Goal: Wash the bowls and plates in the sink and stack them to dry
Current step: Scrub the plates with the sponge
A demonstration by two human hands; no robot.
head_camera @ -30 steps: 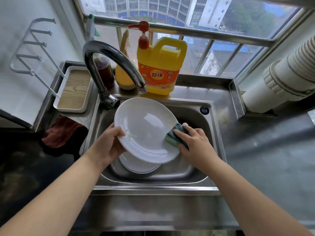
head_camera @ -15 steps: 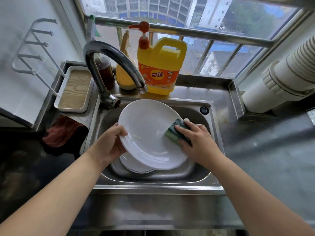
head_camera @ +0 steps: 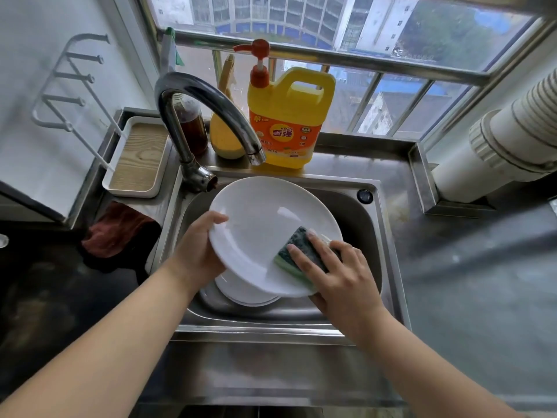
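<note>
The steel sink holds a stack of white dishes lying flat on its bottom, partly hidden under a large white plate held tilted above them; the left hand grips that plate at its left rim, thumb curled over the upper face and the other fingers out of sight beneath; the right hand presses a green-and-yellow sponge against the plate's lower right part, its fingers laid nearly straight across the dark scouring side while the thumb hooks under the plate's edge; a curved chrome tap arches over the basin from the back left, with no water seen at its spout; on the ledge behind stand a yellow detergent jug with a red pump, a smaller yellow bottle and a bottle of brown liquid; to the left a white tray with a wood-grain floor carries a white wire rack; a reddish cloth lies crumpled below it, beside the basin; the steel table stretches away to the right, wet-looking and grey; a thick white ribbed pipe runs along the right wall; the barred window looks out on tall buildings and trees.
</note>
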